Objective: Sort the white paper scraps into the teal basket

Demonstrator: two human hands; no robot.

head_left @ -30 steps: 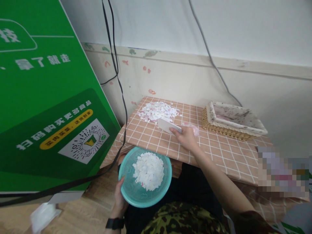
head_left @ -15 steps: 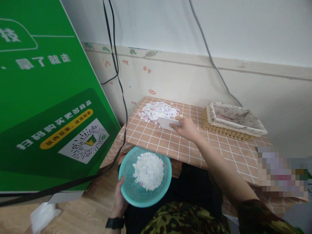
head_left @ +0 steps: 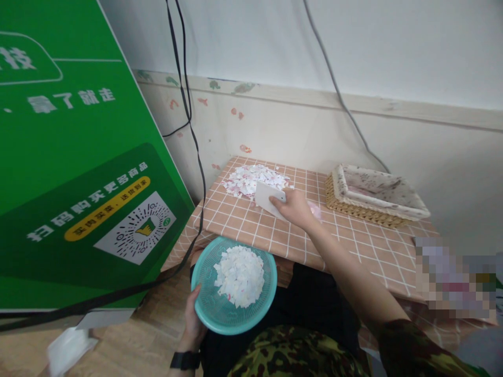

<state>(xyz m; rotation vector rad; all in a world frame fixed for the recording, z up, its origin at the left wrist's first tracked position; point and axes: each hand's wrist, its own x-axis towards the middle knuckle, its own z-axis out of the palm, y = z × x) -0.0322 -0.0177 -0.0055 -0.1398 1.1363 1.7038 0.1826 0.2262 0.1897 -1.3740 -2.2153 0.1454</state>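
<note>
My left hand (head_left: 193,314) grips the lower left rim of a round turquoise plastic basket (head_left: 204,314), just below the table's front edge. Inside it lies a heap of small white paper scraps (head_left: 239,276) with a few pink bits. My right hand (head_left: 293,207) is closed on a flat white scraper (head_left: 268,199) with a small hole near its corner. The scraper stands tilted at the front right of a wide pile of paper scraps (head_left: 251,178) on the table. Whether its lower edge touches the cloth I cannot tell.
A checked brown cloth covers the table (head_left: 353,251). On the right stands a lined wicker basket (head_left: 365,209). A pale pinkish patch (head_left: 314,209) shows beside my right wrist. Black cables (head_left: 201,173) hang by the green panel (head_left: 78,131) on the left.
My right hand has shifted slightly left and turned the scraper, so more of its face shows. A pinkish patch now shows right of that hand. My left hand and its basket stay put.
</note>
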